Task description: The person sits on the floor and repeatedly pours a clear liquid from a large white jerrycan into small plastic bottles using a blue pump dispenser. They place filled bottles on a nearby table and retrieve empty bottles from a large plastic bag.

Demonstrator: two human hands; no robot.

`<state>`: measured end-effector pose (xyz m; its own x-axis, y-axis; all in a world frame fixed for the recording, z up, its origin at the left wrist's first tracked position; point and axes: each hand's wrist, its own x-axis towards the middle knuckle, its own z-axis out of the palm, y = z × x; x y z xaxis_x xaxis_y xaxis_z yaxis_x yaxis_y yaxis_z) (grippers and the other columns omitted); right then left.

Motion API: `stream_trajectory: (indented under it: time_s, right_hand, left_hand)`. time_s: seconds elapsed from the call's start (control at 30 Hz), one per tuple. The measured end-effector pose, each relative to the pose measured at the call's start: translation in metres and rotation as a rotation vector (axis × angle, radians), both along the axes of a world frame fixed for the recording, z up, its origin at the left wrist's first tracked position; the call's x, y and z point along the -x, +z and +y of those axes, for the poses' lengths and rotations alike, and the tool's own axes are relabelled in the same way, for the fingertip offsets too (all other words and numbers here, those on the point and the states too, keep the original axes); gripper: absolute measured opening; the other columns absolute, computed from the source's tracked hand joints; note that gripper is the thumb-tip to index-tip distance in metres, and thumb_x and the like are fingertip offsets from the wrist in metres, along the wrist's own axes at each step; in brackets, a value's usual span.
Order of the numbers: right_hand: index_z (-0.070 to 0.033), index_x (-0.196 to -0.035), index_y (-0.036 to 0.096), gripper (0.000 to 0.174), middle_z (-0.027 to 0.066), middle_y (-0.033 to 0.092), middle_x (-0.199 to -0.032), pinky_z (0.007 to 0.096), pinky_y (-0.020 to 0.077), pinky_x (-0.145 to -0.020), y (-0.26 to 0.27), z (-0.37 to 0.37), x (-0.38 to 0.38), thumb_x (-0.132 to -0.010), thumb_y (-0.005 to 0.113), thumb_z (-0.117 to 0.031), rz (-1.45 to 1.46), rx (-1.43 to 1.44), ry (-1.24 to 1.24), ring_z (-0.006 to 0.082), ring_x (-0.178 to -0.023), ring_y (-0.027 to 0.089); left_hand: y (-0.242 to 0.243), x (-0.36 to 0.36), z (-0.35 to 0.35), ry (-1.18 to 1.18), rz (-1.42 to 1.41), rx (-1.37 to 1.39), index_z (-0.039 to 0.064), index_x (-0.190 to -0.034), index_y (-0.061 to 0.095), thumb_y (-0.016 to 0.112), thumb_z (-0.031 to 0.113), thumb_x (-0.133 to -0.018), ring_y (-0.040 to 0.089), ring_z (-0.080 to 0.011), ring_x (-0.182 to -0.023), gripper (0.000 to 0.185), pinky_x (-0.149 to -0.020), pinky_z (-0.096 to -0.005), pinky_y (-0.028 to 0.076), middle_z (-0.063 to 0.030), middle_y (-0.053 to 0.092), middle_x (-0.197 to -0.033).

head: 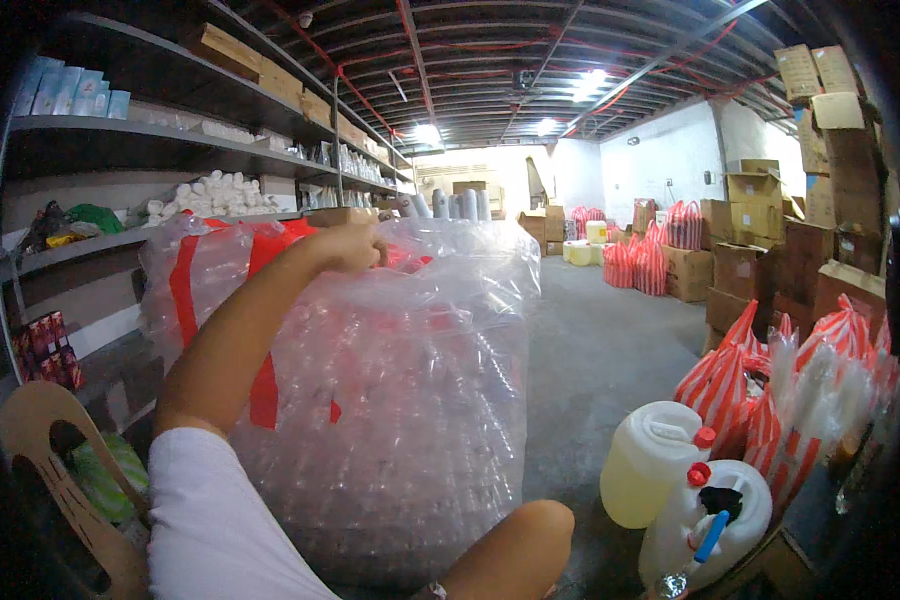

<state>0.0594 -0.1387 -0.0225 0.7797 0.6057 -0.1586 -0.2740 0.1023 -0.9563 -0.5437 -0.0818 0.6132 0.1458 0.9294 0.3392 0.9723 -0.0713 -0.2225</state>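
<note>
My left hand (354,249) is at the top of a large clear plastic bag (390,420), its fingers bent down at the bag's upper folds beside red plastic. Their tips are hidden, and I cannot tell whether they grip anything. Many clear, ribbed-looking pieces show through the bag, which stands upright before me. Red strips (264,390) hang down its left side. At the bottom edge a bent bare arm (517,544) shows, with a band at what seems to be the wrist. My right hand itself is out of view.
Metal shelves (217,142) with boxes and white items line the left, above a brown plastic chair (52,465). At right stand jerrycans (649,465) with red caps, red-striped bags (727,390) and stacked cardboard boxes (750,270). Concrete floor (585,337) runs between.
</note>
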Motion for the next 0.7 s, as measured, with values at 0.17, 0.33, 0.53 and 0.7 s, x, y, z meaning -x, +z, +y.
stream_trajectory:
  time_s: [0.17,0.33,0.53,0.7]
  right_hand:
    - [-0.01,-0.104,0.058,0.024,0.0075,0.059,-0.08,0.034,0.0434,-0.049,-0.001,-0.002,0.001,-0.096,0.045,-0.029,0.054,-0.049,-0.08,0.0221,-0.058,0.052]
    - [-0.01,-0.094,0.061,0.023,0.0082,0.058,-0.069,0.0342,0.0409,-0.039,-0.016,-0.004,-0.014,-0.093,0.049,-0.03,0.169,-0.009,0.156,0.023,-0.048,0.05]
    - [-0.011,-0.088,0.061,0.017,0.0088,0.058,-0.069,0.038,0.0442,-0.041,0.01,-0.019,-0.014,-0.085,0.063,-0.028,0.434,-0.137,0.16,0.0246,-0.052,0.053]
    - [-0.01,-0.089,0.061,0.018,0.0089,0.057,-0.071,0.0388,0.044,-0.044,0.008,-0.007,-0.011,-0.086,0.06,-0.028,0.238,-0.044,0.178,0.0248,-0.054,0.052]
  left_hand:
    - [0.021,0.058,0.065,0.509,0.101,0.355,0.01,-0.11,0.068,0.054,0.022,-0.087,0.065,-0.0229,-0.094,0.03,-0.08,-0.0389,0.05,-0.0137,0.069,-0.105]
    - [0.018,0.084,0.072,0.956,0.2,0.225,0.009,-0.111,0.068,0.055,0.024,-0.087,0.064,-0.022,-0.098,0.031,-0.083,-0.0378,0.05,-0.0135,0.068,-0.109]
    - [0.035,0.105,0.054,1.147,0.23,-0.095,0.007,-0.109,0.068,0.057,0.023,-0.086,0.064,-0.0218,-0.099,0.031,-0.085,-0.0366,0.05,-0.0133,0.068,-0.109]
    - [0.051,0.128,0.043,1.164,0.176,-0.165,0.005,-0.107,0.069,0.058,0.023,-0.085,0.064,-0.0217,-0.1,0.03,-0.086,-0.0356,0.049,-0.0131,0.068,-0.109]
